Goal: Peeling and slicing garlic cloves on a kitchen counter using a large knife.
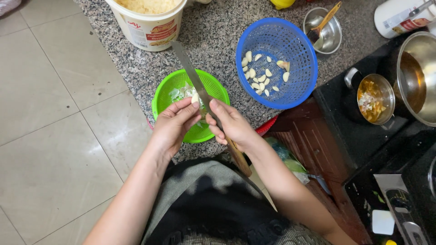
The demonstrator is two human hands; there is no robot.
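My right hand (229,124) grips a long knife (190,72) by its wooden handle, blade pointing up and away over the granite counter. My left hand (175,122) pinches a pale garlic clove (195,98) against the blade, just above a green basket (170,86) that holds garlic skins. To the right, a blue basket (297,45) contains several peeled garlic cloves (261,72).
A white tub (147,25) of pale shredded food stands at the back left. A small steel bowl with a wooden spoon (323,29), a small pot of food (374,97) and a large steel pot (418,77) sit on the right. A tiled floor (50,113) lies left.
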